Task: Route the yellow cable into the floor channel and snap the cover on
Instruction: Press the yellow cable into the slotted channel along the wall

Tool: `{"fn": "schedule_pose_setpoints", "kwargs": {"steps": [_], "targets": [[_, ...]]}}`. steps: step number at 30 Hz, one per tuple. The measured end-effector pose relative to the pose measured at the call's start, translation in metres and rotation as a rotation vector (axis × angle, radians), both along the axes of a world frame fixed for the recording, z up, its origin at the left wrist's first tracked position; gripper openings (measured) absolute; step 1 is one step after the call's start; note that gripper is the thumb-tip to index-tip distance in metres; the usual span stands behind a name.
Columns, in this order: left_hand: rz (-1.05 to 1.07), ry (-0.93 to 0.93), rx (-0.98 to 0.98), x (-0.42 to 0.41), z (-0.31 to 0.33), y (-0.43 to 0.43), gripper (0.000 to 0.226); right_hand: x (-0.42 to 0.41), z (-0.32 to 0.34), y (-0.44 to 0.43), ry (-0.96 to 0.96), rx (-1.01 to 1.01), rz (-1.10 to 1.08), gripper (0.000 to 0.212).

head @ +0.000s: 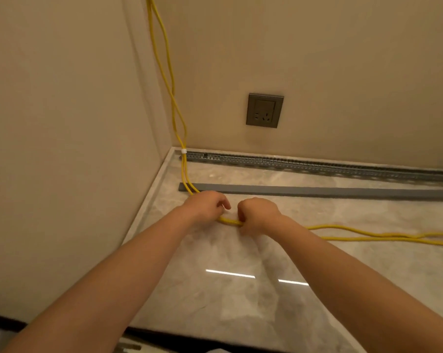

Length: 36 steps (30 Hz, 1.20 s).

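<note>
A pair of yellow cables point(169, 80) hangs down the wall corner, is bound by a white tie point(183, 151), crosses the floor and trails off to the right. My left hand point(206, 205) and my right hand point(257, 212) both grip the yellow cable bundle on the floor, a short stretch showing between them. The grey slotted channel point(304, 164) runs open along the base of the back wall. Its flat grey cover point(317, 191) lies loose on the floor just in front of it, beyond my hands; the cables cross over its left end.
A grey wall socket point(265, 110) sits on the back wall above the channel. The beige side wall point(62, 149) closes the left. The glossy marble floor point(240, 289) stretches toward me, ending at a dark edge at the bottom.
</note>
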State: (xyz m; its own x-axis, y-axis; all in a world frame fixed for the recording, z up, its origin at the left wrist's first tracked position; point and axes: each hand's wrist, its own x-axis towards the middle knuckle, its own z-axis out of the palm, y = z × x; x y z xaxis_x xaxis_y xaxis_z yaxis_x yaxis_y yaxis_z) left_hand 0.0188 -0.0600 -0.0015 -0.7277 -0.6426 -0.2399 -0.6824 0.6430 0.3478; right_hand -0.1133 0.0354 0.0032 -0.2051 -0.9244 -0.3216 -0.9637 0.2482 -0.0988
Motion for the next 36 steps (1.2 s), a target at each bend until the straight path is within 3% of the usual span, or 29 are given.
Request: {"fn": "schedule_pose_setpoints", "kwargs": {"steps": [4,7,14,19,23,26,36], "targets": [[-0.121,-0.079,-0.055,0.0,0.0,-0.01,0.033,-0.006,0.003,-0.005,-0.097,-0.106,-0.114,0.013],[-0.087,-0.05,-0.019,-0.003,0.012,-0.019,0.048,-0.02,0.023,-0.015,-0.194,-0.168,-0.214,0.015],[-0.099,-0.073,-0.172,-0.003,0.044,-0.058,0.069,-0.054,0.066,-0.043,-0.147,-0.314,-0.328,0.02],[-0.069,0.102,-0.33,-0.003,0.056,-0.09,0.051,-0.069,0.089,-0.066,-0.338,-0.44,-0.395,0.021],[-0.037,0.255,-0.215,-0.012,0.065,-0.114,0.033,-0.082,0.092,-0.075,-0.5,-0.566,-0.406,0.021],[-0.063,0.286,-0.258,-0.019,0.071,-0.125,0.02,-0.091,0.078,-0.079,-0.591,-0.643,-0.418,0.015],[-0.05,0.307,-0.393,-0.052,0.046,-0.153,0.012,-0.106,0.048,-0.106,-0.472,-0.643,-0.459,0.005]]}}
